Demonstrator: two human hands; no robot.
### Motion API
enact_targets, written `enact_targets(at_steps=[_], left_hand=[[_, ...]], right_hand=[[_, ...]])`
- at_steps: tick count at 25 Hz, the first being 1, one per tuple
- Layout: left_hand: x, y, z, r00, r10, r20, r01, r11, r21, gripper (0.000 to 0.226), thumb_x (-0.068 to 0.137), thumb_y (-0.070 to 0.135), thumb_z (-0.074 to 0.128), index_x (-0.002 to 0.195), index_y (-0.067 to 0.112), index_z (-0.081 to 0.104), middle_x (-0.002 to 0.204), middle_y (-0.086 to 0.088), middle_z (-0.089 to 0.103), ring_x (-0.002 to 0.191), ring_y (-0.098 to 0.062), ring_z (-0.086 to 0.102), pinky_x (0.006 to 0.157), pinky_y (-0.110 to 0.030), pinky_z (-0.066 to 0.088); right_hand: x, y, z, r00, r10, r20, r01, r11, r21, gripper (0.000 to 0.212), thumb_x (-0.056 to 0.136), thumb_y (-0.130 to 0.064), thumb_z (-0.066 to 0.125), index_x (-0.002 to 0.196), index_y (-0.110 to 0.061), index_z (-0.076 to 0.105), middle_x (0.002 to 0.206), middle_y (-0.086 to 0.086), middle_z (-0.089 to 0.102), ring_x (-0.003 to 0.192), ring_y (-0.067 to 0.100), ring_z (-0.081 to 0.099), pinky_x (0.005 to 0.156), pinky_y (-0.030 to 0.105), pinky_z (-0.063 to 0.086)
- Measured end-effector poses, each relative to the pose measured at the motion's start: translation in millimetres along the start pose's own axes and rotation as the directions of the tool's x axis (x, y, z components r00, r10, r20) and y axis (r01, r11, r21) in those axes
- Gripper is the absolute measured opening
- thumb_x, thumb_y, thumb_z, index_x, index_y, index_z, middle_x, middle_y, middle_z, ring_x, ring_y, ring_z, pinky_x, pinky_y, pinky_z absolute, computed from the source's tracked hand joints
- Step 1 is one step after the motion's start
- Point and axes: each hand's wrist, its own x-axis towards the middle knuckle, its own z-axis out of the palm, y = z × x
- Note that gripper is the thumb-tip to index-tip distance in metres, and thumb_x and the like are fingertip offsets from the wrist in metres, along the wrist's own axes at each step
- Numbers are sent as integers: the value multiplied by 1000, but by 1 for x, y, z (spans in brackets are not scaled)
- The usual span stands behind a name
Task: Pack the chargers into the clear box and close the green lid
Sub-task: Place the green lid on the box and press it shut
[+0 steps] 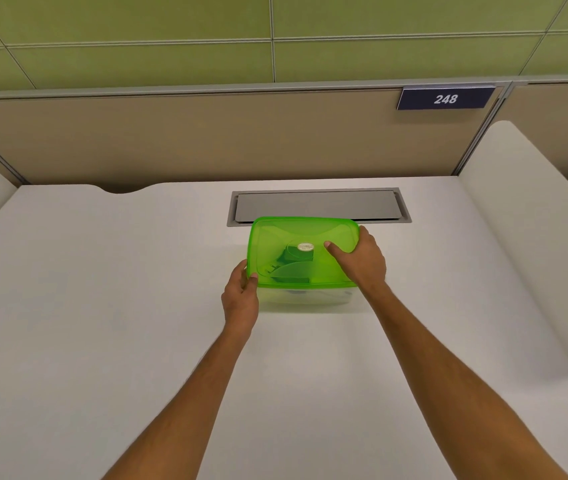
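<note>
Bright, even overhead light is seen; soft shadows are cast beneath the forearms, and edges are bowed toward 3 and 9 o'clock.

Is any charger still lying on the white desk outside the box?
No: the white desk shows no charger around the clear box, and dark shapes show through the green lid.

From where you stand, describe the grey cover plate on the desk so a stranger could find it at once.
Start at the white desk and look to its far edge, below the dark sign reading 248. The grey cover plate lies set flat into the desktop, just behind the green lid that both hands hold. It is the only grey, recessed rectangle there.
</note>
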Motion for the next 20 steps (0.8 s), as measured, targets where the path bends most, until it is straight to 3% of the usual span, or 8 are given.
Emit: enact_targets(at_steps=[3, 6, 12, 14, 17, 20], left_hand=[[4, 4, -2, 1000, -23, -13, 23, 1000, -9, 31, 91, 12, 57, 118, 25, 59, 110, -7, 69, 102, -25, 63, 90, -36, 48], [7, 12, -3, 998, -49, -32, 49, 999, 9, 29, 88, 10, 60, 114, 22, 61, 105, -8, 70, 95, -27, 64, 82, -31, 48], [5, 18, -4, 998, -40, -38, 42, 998, 56, 31, 86, 6, 61, 116, 17, 62, 100, -8, 71, 79, -18, 62, 63, -19, 43], [6, 21, -5, 999, -32, -33, 35, 997, 76, 31, 85, 5, 61, 115, 17, 62, 98, -8, 70, 79, -19, 62, 64, -19, 45], [13, 25, -5, 998, -63, -25, 65, 991, 114, 37, 83, 9, 60, 119, 17, 60, 98, -8, 68, 86, -26, 64, 77, -29, 50], [31, 36, -1, 994, -112, 13, 105, 958, 265, 43, 83, 15, 55, 127, 16, 55, 96, -6, 65, 90, -26, 59, 80, -32, 47]], right_hand=[[-3, -3, 0, 993, 118, -20, -120, 984, -130, 77, 83, -70, 45, 135, -13, 41, 128, 17, 51, 115, 41, 53, 87, 46, 46], [-1, -2, -2, 963, 269, 0, -268, 959, -91, 72, 93, -65, 26, 127, -7, 49, 125, 21, 56, 114, 40, 54, 90, 45, 42], [-3, 0, 0, 964, 264, -30, -265, 961, -76, 58, 99, -51, 25, 121, -5, 52, 120, 24, 60, 111, 40, 56, 89, 44, 44], [-3, 0, 0, 966, 256, -29, -258, 963, -79, 58, 99, -52, 27, 120, -5, 53, 119, 24, 61, 110, 40, 57, 87, 43, 45], [-1, 2, -1, 966, 257, -28, -259, 962, -90, 58, 98, -53, 27, 120, -6, 54, 118, 24, 61, 110, 40, 57, 87, 43, 45], [-1, 3, 0, 967, 253, -26, -254, 961, -105, 59, 98, -54, 28, 120, -6, 54, 118, 24, 62, 110, 41, 57, 87, 43, 45]])
